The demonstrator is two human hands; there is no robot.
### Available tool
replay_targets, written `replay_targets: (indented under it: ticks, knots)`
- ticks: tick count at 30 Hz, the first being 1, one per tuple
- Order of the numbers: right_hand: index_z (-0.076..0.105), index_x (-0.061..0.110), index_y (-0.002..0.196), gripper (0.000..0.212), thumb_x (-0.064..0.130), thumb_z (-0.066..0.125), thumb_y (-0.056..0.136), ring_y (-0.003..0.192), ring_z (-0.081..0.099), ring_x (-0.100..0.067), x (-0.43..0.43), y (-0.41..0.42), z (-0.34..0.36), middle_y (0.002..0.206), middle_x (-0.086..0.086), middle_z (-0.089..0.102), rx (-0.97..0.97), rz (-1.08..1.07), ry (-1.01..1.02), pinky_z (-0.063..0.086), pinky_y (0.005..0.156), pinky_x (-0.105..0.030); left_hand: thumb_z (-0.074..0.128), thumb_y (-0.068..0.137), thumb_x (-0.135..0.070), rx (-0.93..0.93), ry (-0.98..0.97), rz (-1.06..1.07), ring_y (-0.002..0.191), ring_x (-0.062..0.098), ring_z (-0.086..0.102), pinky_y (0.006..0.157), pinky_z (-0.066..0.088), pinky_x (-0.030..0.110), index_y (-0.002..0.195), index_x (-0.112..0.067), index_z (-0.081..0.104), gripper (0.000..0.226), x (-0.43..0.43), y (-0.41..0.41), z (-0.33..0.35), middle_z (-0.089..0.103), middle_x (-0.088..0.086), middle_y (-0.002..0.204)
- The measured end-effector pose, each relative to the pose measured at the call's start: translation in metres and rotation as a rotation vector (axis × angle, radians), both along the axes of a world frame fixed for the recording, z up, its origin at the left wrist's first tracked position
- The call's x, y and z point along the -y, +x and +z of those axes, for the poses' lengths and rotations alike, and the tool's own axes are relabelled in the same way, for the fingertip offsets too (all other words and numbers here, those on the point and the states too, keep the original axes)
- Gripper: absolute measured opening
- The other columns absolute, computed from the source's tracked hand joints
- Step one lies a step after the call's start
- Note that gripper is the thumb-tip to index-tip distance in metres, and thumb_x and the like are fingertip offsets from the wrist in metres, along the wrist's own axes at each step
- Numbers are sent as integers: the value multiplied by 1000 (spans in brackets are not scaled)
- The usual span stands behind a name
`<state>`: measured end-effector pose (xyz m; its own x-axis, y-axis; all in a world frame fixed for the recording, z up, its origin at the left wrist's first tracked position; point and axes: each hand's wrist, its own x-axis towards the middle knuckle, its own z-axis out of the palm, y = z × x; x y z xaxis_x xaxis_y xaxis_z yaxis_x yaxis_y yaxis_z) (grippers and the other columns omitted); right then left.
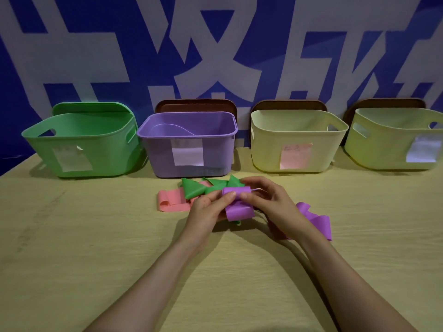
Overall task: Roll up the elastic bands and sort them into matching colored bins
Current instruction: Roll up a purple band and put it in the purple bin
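I pinch the flat purple elastic band (239, 212) mid-table, left hand (206, 212) and right hand (268, 200) curled around its small roll, thumbs pressing so it can't spring open. Its tail trails right. The purple plastic bin (215, 149) waits just beyond.

Four bins stand in a row across the upper half of the frame, backed by the wall (239, 32): a green bin (43, 152), a purple bin (158, 159), a cream bin (268, 149) and a yellow-green bin (374, 149). The first two almost touch and slim gaps part the rest, but their tops are open. At centre the pink band (170, 200), green band (191, 189) and purple band (239, 210) clutter the table (72, 236), with the left hand (206, 212) and right hand (271, 202) pinching the purple one. Bare wood spreads lower left and lower right.
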<state>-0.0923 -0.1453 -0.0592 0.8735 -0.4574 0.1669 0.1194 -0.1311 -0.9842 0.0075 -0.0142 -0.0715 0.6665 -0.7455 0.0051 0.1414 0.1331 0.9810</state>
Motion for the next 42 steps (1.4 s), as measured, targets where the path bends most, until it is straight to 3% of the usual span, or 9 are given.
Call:
replay_targets:
  ticks: [2, 6, 14, 19, 25, 30, 34, 37, 42]
  knots:
    - [66, 14, 105, 28, 30, 66, 82, 97, 66, -24, 3, -1, -1, 103, -9, 68, -66, -17, -109, 56, 87, -39, 60, 90, -24, 78, 42, -2, 92, 23, 68, 84, 55, 35, 112, -10, 68, 27, -1, 1, -2, 73, 12, 101]
    - [68, 16, 98, 12, 19, 66, 86, 95, 66, -26, 4, 1, -2, 98, -8, 69, -70, -23, -124, 54, 88, -44, 59, 91, -16, 165, 58, 16, 91, 17, 68, 87, 53, 34, 114, -9, 67, 24, -1, 1, -4, 73, 6, 100]
    - [68, 11, 102, 27, 18, 69, 76, 91, 65, -19, 2, -2, 1, 98, -9, 69, 98, -10, 44, 54, 80, -35, 60, 89, -9, 24, -53, -9, 104, 23, 66, 89, 55, 35, 121, -7, 61, 32, 1, -5, 2, 68, 12, 114]
    - [67, 8, 99, 26, -5, 70, 77, 96, 65, -21, 4, -2, -2, 104, -11, 68, 134, 7, 33, 55, 85, -36, 61, 86, 2, -137, -90, -13, 96, 24, 69, 85, 57, 31, 121, -1, 58, 35, 2, -3, 0, 70, 15, 108]
    - [58, 11, 84, 28, -12, 71, 73, 93, 62, -19, -4, 4, -8, 96, -5, 63, 201, -10, 17, 54, 81, -30, 73, 67, -15, -174, -170, 43, 95, 21, 69, 86, 55, 29, 107, -6, 66, 42, 1, -3, 2, 73, 11, 100]
    - [59, 19, 83, 26, 2, 76, 74, 100, 60, -29, 1, 6, -14, 101, -6, 59, 153, -29, -170, 53, 88, -39, 74, 75, -20, 96, -72, 143, 91, 9, 69, 74, 53, 20, 100, -22, 70, 25, -2, -4, 1, 74, -4, 91]
    - [57, 16, 95, 30, -3, 72, 78, 101, 64, -13, 4, 6, -11, 104, -3, 62, 136, -24, -147, 52, 86, -24, 70, 83, -12, 501, 1, 188, 93, -4, 60, 80, 51, 16, 111, -23, 67, 30, -3, -1, 0, 63, -13, 97]
    - [60, 23, 108, 36, 1, 71, 81, 106, 60, -6, 5, 5, -13, 112, 3, 62, 98, -62, -460, 48, 90, -17, 70, 82, -8, 850, 26, 237, 95, -6, 52, 84, 45, 12, 120, -16, 64, 39, -2, -2, -5, 53, -17, 99]
    - [64, 22, 106, 28, 10, 73, 82, 101, 62, -8, 3, 5, -16, 107, 5, 65, 139, -139, -543, 50, 87, -23, 74, 78, -5, 840, -36, 294, 95, -4, 59, 83, 50, 15, 118, -16, 66, 41, -2, -3, -4, 57, -20, 99]
